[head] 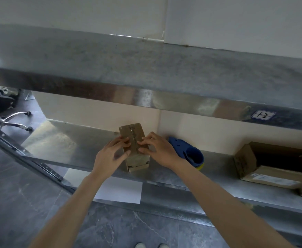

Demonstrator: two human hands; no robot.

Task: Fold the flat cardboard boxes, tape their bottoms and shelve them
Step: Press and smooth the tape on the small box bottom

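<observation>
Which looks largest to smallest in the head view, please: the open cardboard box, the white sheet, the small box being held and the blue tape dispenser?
1. open cardboard box, though cut off by the frame edge
2. white sheet
3. small box and blue tape dispenser: about alike, both partly hidden

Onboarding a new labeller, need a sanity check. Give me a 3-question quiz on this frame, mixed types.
1. True or false: the left hand and right hand both touch the small cardboard box on the metal shelf.
2. The blue tape dispenser lies: A) left of the small box, B) right of it, C) inside it.
3. Short answer: which hand is nearer the dispenser?

Key: 1 true; 2 B; 3 the right hand.
</observation>
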